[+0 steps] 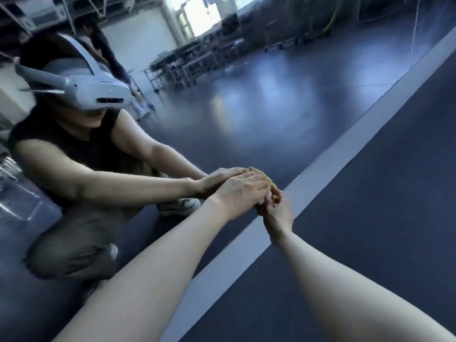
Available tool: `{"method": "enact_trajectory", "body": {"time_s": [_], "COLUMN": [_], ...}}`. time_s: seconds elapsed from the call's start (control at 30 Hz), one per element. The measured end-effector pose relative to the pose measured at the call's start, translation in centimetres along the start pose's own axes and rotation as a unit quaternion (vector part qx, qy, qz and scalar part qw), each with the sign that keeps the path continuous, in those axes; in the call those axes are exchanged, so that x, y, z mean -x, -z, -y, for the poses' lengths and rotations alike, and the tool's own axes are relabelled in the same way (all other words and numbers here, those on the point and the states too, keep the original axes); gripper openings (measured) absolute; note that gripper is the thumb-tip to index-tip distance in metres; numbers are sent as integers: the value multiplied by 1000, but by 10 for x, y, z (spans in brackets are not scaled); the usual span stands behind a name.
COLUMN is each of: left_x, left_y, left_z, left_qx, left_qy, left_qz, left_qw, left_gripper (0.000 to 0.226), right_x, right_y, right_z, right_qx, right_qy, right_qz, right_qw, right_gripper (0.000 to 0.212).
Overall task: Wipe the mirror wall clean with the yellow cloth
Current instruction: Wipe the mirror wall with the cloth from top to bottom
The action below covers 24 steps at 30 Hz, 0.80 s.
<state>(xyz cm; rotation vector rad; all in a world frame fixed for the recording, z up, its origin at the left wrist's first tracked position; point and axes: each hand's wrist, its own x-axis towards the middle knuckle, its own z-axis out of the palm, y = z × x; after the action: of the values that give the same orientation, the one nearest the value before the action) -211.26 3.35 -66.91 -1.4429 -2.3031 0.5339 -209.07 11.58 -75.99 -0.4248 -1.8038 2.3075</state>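
Note:
The mirror wall point(271, 107) fills the left and upper part of the view and runs down to a pale strip at its base. Against the glass near that lower edge lies the yellow cloth point(267, 179), of which only a thin edge shows. My left hand point(240, 192) lies flat on the cloth with straight fingers and presses it to the mirror. Just below it, my right hand point(277, 209) has its fingers curled and pinches the cloth's lower end. Most of the cloth is hidden under my left hand.
The pale baseboard strip point(345, 154) runs diagonally between the mirror and the dark floor point(382, 230). The mirror reflects me squatting with a headset on, another person behind, and racks and chairs at the room's far side.

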Motion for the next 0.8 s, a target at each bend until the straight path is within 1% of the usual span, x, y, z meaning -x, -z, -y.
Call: {"method": "enact_trajectory", "body": {"time_s": [0.07,0.17,0.3,0.4,0.53,0.6,0.7,0.8], "left_x": [12,24,39,54,82,100,124,140], "left_y": [4,5,12,17,28,36,45,49], "left_z": [-2,-4,-6,-5,-4,-5,-8,-10], "left_qx": [-4,15,31,30,29,28,24,20], "left_qy": [4,14,16,8,1,1,9,17], "left_qz": [-12,-9,-25,-19,-15,-20,-25,-37], "left_qw": [1000,1000,999,999,999,999,999,999], "left_gripper": [14,24,29,31,31,31,30,28], "right_x": [10,21,33,46,71,86,104,116], "right_y": [-7,-11,-12,-19,-35,-44,-54,-62], "right_z": [1,4,4,3,5,5,3,1], "right_qx": [2,10,26,10,-14,-10,33,43], "right_qy": [-5,-9,-6,-18,-29,-22,0,17], "right_qz": [-8,1,29,52,55,58,56,54], "right_qw": [1000,1000,999,998,998,998,998,997], "right_gripper": [13,20,18,16,17,17,13,15]}}
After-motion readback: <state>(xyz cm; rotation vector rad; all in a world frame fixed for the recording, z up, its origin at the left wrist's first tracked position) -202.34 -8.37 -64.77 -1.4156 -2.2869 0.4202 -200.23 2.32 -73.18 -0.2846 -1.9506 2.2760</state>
